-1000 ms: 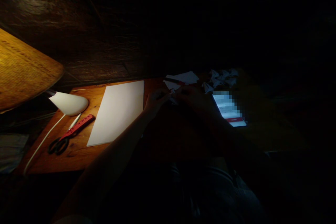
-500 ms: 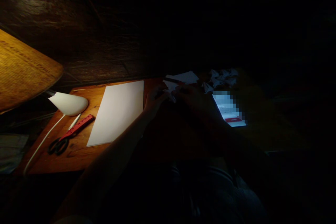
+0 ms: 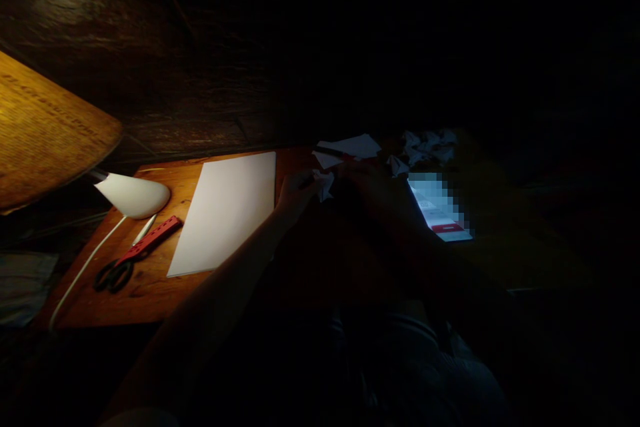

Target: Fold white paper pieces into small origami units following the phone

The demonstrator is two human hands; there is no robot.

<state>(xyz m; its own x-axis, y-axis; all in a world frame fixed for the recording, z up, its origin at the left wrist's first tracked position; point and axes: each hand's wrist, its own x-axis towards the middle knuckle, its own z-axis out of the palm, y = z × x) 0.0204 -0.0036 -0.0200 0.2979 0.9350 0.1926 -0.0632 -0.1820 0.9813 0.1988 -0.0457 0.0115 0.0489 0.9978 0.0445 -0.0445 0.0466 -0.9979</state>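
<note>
In the head view a small folded piece of white paper (image 3: 324,184) with pointed corners is between my hands, over the dim middle of the table. My left hand (image 3: 298,185) is closed on its left side, thumb and fingers pinching it. My right hand (image 3: 361,181), very dark, has its curled fingers at the paper's right edge; their exact grip is hard to make out. Just beyond the hands lie flat cut pieces of white paper (image 3: 364,146), with a dark slim object across them. Several small folded paper pieces (image 3: 429,145) form a cluster to the right.
A lit phone (image 3: 436,208) lies right of my right hand. To the left are a stack of white sheets (image 3: 227,213), scissors (image 3: 150,240) with a red-covered blade, a white pen (image 3: 145,230) and a lamp base (image 3: 135,196) with its cord. A wall rises behind the table.
The folded paper sits slightly lower and its shape looks turned between my hands. The flat pieces behind it show more. The whole view has shifted a little.
</note>
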